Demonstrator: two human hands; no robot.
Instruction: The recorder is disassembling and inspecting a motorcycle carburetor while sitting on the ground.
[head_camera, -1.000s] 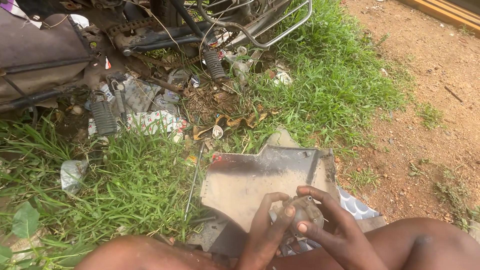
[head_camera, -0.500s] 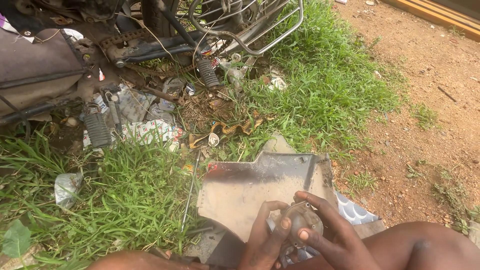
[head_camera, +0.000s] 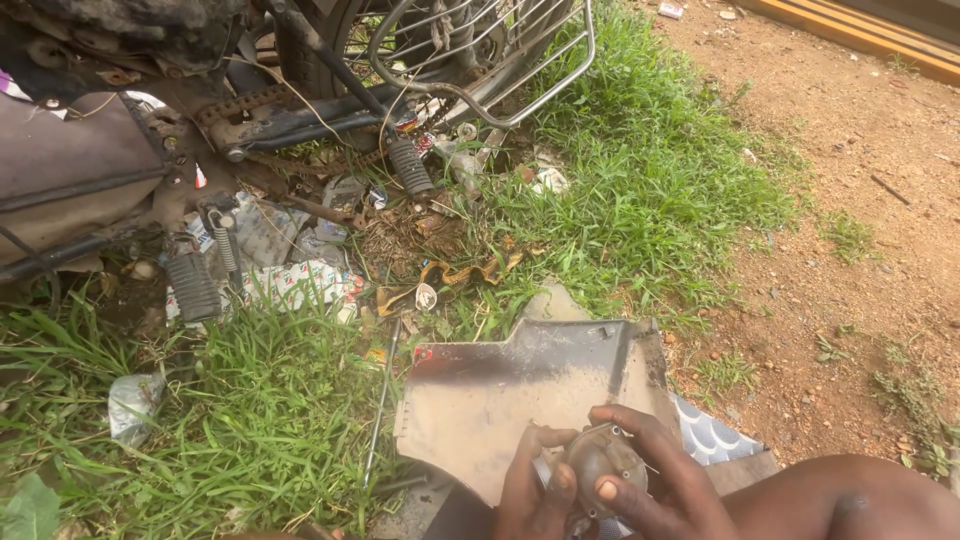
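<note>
Over the grey panel (head_camera: 500, 400), I'm gripping a small round part (head_camera: 600, 460), seemingly metal, with my left hand (head_camera: 530, 495) and right hand (head_camera: 665, 480).

Hands (head_camera: 610, 490) cut by bottom edge — round part (head_camera: 598, 458) half hidden behind fingers.

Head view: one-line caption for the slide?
Both hands, left hand and right hand, grip a small round metal part over a flat panel on grass.

Bare dirt (head_camera: 850, 200) right open; motorcycle (head_camera: 300, 90) blocks top-left (litter (head_camera: 290, 285) beneath).
</note>
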